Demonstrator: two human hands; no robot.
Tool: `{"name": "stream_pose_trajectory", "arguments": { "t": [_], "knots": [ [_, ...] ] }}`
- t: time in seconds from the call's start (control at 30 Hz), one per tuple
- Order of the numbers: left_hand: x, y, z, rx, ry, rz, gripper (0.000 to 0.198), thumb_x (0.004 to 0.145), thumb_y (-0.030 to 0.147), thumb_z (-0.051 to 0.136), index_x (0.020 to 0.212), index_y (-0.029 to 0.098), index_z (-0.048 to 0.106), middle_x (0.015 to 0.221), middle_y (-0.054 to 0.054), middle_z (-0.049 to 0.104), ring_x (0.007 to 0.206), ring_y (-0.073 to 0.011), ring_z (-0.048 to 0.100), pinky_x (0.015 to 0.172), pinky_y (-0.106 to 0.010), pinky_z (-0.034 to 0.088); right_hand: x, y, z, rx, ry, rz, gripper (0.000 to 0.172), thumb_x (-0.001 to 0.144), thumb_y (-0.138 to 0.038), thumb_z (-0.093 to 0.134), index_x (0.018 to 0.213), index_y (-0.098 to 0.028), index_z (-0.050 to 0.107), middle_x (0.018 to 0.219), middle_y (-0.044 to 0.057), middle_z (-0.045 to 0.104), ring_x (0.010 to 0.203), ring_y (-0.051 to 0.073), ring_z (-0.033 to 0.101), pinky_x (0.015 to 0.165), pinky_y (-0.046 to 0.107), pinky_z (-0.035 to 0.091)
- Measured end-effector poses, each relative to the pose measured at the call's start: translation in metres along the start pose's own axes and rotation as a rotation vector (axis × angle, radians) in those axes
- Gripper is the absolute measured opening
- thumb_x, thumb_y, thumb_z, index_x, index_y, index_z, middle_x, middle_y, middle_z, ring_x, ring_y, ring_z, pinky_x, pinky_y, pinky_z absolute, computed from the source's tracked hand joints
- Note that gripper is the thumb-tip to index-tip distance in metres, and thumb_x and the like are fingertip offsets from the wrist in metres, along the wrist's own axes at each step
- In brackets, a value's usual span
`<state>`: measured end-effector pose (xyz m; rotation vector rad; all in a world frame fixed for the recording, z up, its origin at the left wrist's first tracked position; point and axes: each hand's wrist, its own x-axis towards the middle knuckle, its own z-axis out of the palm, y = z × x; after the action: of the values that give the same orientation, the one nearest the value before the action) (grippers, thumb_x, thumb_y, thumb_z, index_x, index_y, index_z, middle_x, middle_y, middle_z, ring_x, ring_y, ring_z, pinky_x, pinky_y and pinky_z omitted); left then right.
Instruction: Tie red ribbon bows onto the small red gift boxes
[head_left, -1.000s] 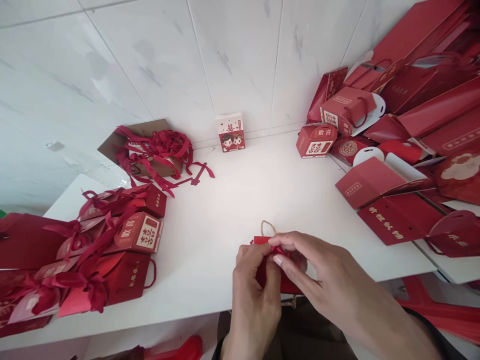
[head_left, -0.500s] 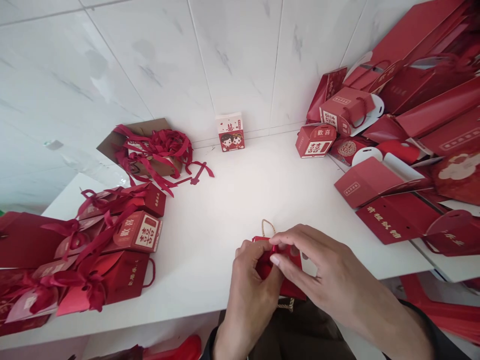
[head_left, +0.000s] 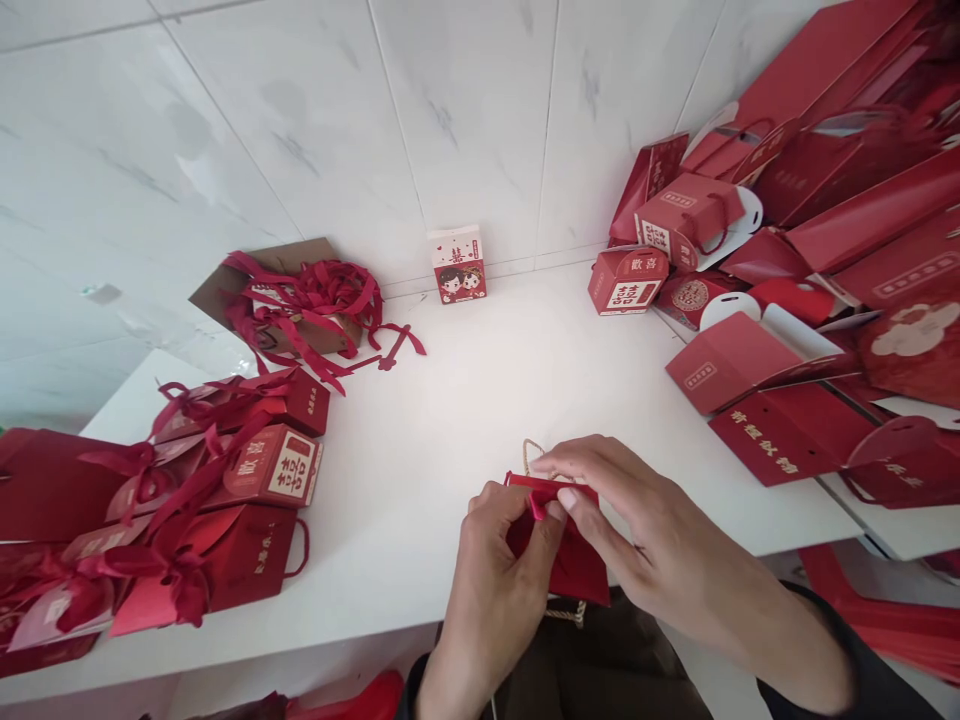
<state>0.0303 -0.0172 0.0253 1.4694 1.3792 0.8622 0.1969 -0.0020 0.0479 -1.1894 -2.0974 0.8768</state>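
Observation:
A small red gift bag [head_left: 581,570] with gold rope handles [head_left: 564,612] is at the table's front edge, partly covered by both hands. My left hand [head_left: 499,575] is closed at the bag's upper left, pinching a short piece of red ribbon [head_left: 538,503] between thumb and forefinger. Across the bag's top right lies my right hand [head_left: 626,520]. Its thumb presses near the ribbon and its curled fingers reach over the bag's top edge. The fingertips behind that edge are partly hidden.
On the left, several red boxes with ribbon bows [head_left: 262,465] stand near an open carton of red ribbons [head_left: 330,345]. A small printed box [head_left: 459,265] stands against the tiled wall. Many red gift boxes [head_left: 739,360] are piled on the right.
My right thumb and fingers have shifted slightly apart and up along the bag's top edge. The ribbon piece and the bag's top edge now show more clearly. My left hand stays nearly in place.

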Motion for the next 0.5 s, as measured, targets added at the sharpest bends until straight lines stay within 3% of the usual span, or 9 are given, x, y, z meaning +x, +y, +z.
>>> {"name": "stream_pose_trajectory", "arguments": {
  "t": [0.07, 0.13, 0.23, 0.33, 0.5],
  "knots": [
    [0.0, 0.0, -0.001, -0.04, -0.016, -0.015, 0.03, 0.099, 0.036, 0.052, 0.077, 0.022, 0.066, 0.076, -0.001, 0.063, 0.078, -0.0189, 0.049, 0.075, -0.033, 0.036, -0.001, 0.003, 0.001, -0.003, 0.006, 0.093, 0.025, 0.108, -0.024, 0.043, 0.129, -0.032, 0.053, 0.124, 0.002, 0.063, 0.112, 0.017, 0.063, 0.093, 0.033, 0.052],
    [0.001, 0.0, -0.003, -0.066, -0.035, -0.016, 0.032, 0.099, 0.038, 0.052, 0.076, 0.022, 0.066, 0.076, -0.001, 0.064, 0.077, -0.0186, 0.051, 0.076, -0.032, 0.038, -0.001, 0.005, 0.001, 0.018, -0.012, 0.153, 0.019, 0.108, -0.028, 0.044, 0.119, -0.031, 0.059, 0.115, 0.001, 0.068, 0.104, 0.017, 0.066, 0.087, 0.032, 0.054],
    [0.002, 0.001, -0.007, -0.076, -0.051, -0.015, 0.037, 0.1, 0.041, 0.052, 0.07, 0.021, 0.063, 0.073, -0.001, 0.064, 0.076, -0.0181, 0.053, 0.077, -0.032, 0.04, -0.001, 0.006, 0.002, 0.035, 0.004, 0.18, 0.017, 0.107, -0.028, 0.045, 0.104, -0.03, 0.062, 0.102, -0.001, 0.069, 0.091, 0.016, 0.066, 0.077, 0.029, 0.054],
    [0.003, 0.002, -0.009, -0.099, -0.054, -0.029, 0.041, 0.101, 0.043, 0.051, 0.07, 0.02, 0.066, 0.072, -0.002, 0.065, 0.075, -0.0178, 0.055, 0.077, -0.032, 0.042, -0.001, 0.004, 0.004, 0.021, 0.055, 0.189, 0.016, 0.105, -0.028, 0.047, 0.1, -0.029, 0.062, 0.099, -0.001, 0.069, 0.087, 0.016, 0.065, 0.074, 0.029, 0.053],
    [0.006, 0.002, -0.01, -0.263, -0.071, -0.113, 0.036, 0.1, 0.045, 0.053, 0.091, 0.02, 0.077, 0.081, -0.004, 0.071, 0.081, -0.0184, 0.06, 0.077, -0.03, 0.047, -0.007, 0.001, 0.01, 0.035, 0.123, 0.209, 0.013, 0.104, -0.029, 0.048, 0.101, -0.028, 0.06, 0.102, 0.001, 0.067, 0.082, 0.017, 0.064, 0.068, 0.029, 0.054]
  ]
}}
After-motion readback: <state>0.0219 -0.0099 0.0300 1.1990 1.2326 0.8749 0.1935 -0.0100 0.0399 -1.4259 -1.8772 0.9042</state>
